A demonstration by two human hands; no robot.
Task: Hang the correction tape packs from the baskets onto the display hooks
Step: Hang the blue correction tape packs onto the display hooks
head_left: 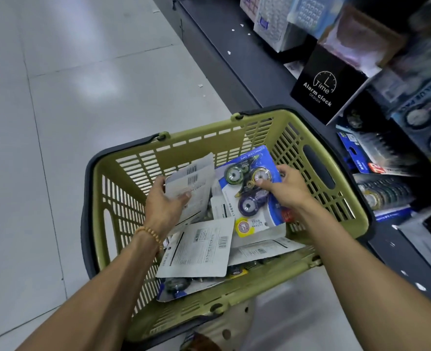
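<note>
An olive-green plastic basket (123,196) holds several correction tape packs, most lying face down with white barcoded backs up. My left hand (163,206) grips a small stack of face-down packs (194,178) at the basket's left side. My right hand (282,188) pinches a face-up blue pack (247,191) with three round tape dispensers, thumb on its front. Another face-down pack (199,252) lies in the basket's near part. More hanging packs (376,153) show on the display at the right.
A dark shelving unit runs along the right, with a black "Alarm clock" box (320,89) and other boxed goods on its base. Pale tiled floor (82,84) lies to the left. The basket's dark handles (123,145) are folded down along the rim.
</note>
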